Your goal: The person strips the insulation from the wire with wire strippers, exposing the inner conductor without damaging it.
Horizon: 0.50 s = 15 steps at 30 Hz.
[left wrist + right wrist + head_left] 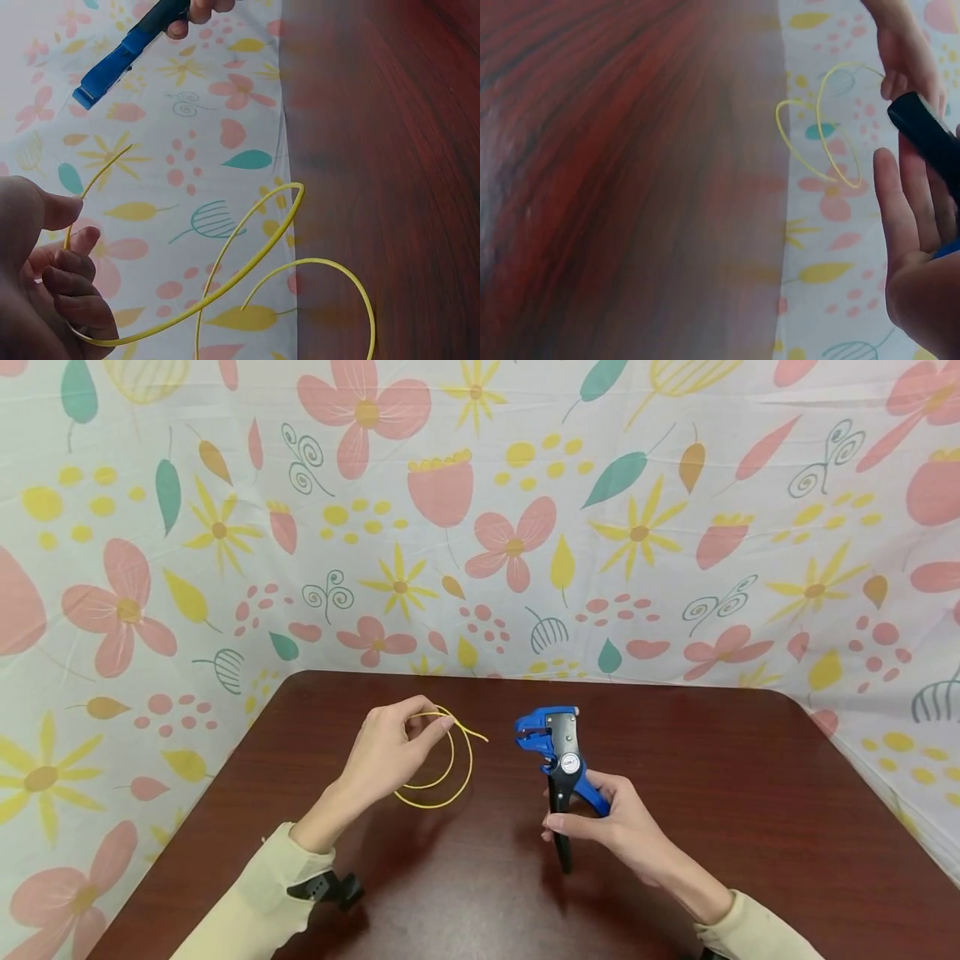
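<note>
My left hand (pixel 390 747) pinches a coiled yellow wire (pixel 447 768) between thumb and fingers, lifted above the dark wooden table (pixel 750 793). One free end of the wire points right toward the tool. In the left wrist view the yellow wire (pixel 255 259) loops out from my fingers (pixel 64 277). My right hand (pixel 611 822) grips the handles of a blue and black wire stripper (pixel 558 752), held upright with its blue jaws facing left toward the wire. In the right wrist view a black handle (pixel 926 135) crosses my palm and the wire (pixel 821 142) shows beyond.
A floral cloth (pixel 480 510) hangs behind and around the table as a backdrop. The table's far edge and rounded corners lie just beyond the hands. Pale sleeves cover both forearms, and a black strap (pixel 326 887) sits on the left wrist.
</note>
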Motion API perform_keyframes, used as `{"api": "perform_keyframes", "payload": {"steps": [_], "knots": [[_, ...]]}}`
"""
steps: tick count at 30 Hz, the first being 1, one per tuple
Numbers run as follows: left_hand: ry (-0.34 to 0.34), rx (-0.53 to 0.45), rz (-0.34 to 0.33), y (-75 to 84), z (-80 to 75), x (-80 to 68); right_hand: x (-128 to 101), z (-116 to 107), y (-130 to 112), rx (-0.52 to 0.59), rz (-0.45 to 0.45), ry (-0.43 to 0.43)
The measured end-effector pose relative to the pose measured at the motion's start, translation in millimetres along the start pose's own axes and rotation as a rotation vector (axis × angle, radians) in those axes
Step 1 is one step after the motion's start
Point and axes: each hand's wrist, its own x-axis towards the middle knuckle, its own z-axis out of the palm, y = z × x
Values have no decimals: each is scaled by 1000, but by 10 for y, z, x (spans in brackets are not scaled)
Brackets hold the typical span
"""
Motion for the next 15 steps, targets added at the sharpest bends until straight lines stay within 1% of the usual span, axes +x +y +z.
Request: {"api": "perform_keyframes", "payload": {"steps": [8,11,15], "knots": [[13,-82,19,74,-31,-45,22,65,-9,78,12,-105],[1,-121,14,94,-39,-61,33,85,-4,116,26,-128],[-25,-154,-11,115,-53,-89,41,91,6,165,46,-149]]}}
